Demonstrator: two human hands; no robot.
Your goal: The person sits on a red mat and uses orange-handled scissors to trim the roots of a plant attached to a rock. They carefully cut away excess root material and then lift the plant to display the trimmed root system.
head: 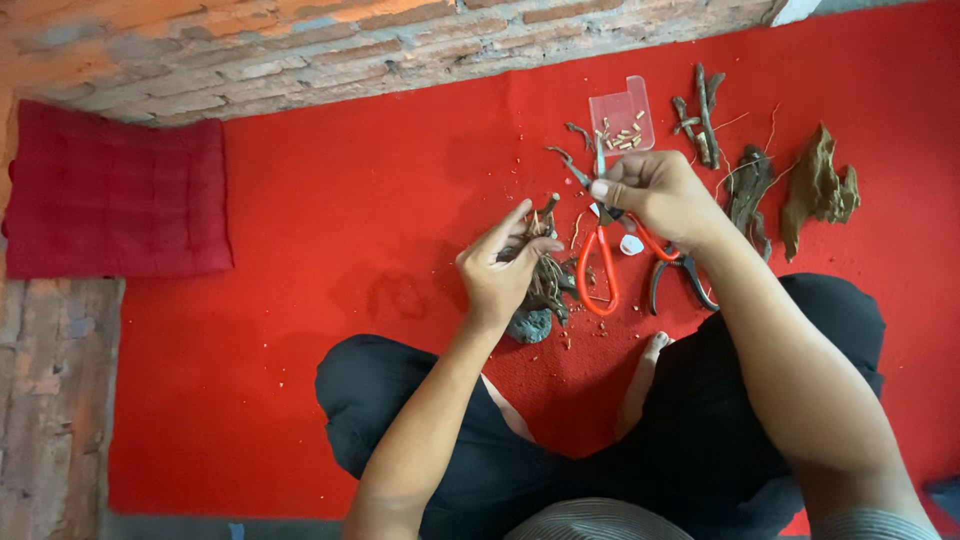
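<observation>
A red carpet (350,200) is spread over the floor, and it is met along the far edge by a wall of worn brick (300,50). A dark red quilted cushion (115,190) is laid on the carpet against that wall, well to the left of both hands. The person is seated cross-legged in dark trousers (700,440), with one bare foot (655,345) seen just below the right hand's grip.

Beyond the right grip, flat brown pieces of driftwood (818,188) and thinner dark twigs (700,115) are laid out on the carpet, well apart from each other.

A gnarled clump of roots (548,280) is gripped in the left hand (500,270), the fingers closed about its upper part; its long axis is seen roughly upright in view, a stub end pointing away toward the wall, the lower end near a grey stone (530,325) on the carpet.

The right hand (650,190) is closed on red-handled scissors (605,265), held near the pivot. Their long axis runs toward and away from the person, blades pointed at the wall, handle loops hanging toward the lap. Dark-handled pliers (685,280) lie just beside the loops. A small clear plastic tray (622,118) of short pale pegs rests just past the blade tips.
</observation>
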